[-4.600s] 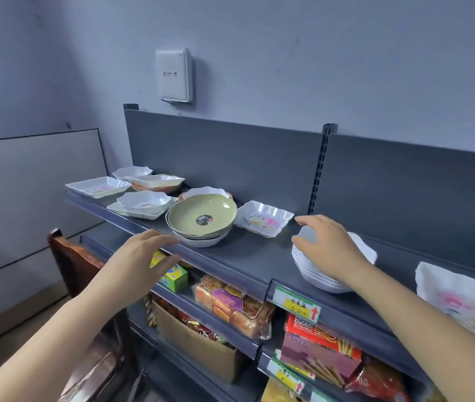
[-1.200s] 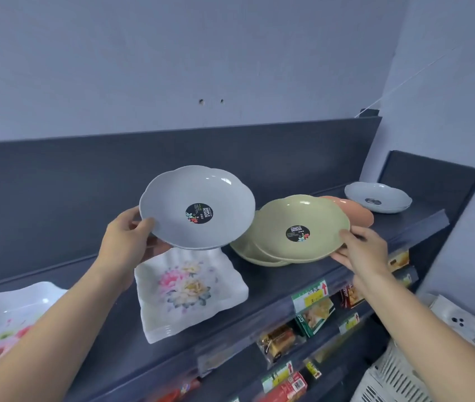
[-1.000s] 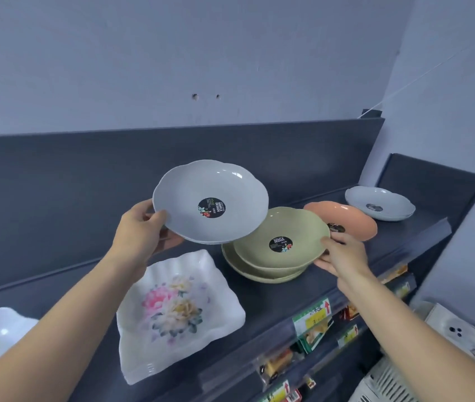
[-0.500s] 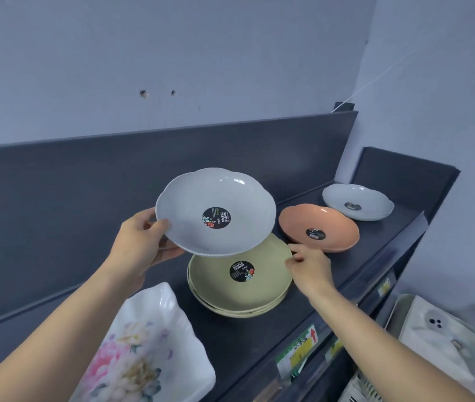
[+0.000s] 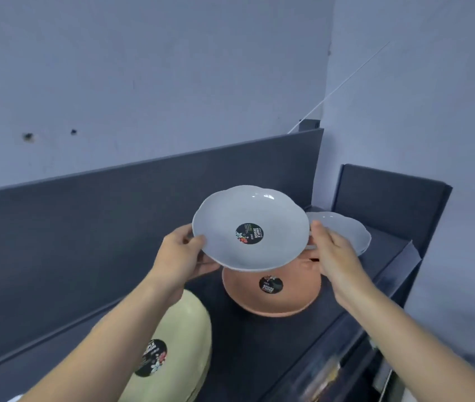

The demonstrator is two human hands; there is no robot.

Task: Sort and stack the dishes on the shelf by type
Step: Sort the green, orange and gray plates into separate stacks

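I hold a pale grey scalloped plate (image 5: 248, 210) with a round black sticker in the air above the shelf. My left hand (image 5: 179, 256) grips its left rim, thumb on top. My right hand (image 5: 330, 256) holds its right rim. Directly under it an orange plate (image 5: 271, 303) sits on the dark shelf (image 5: 248, 343). A second pale grey plate (image 5: 343, 227) lies farther right, partly hidden by my right hand. Green plates (image 5: 178, 338) lie stacked at lower left, partly covered by my left forearm.
The shelf's dark back panel (image 5: 85, 227) runs behind the plates and a dark side panel (image 5: 387, 204) closes the right end. The shelf's front edge (image 5: 346, 358) is blurred at lower right. A pale wall rises above.
The view swung right along the shelf. My right hand left the green plates and took the right rim of the grey plate, which now hangs over the orange plate.
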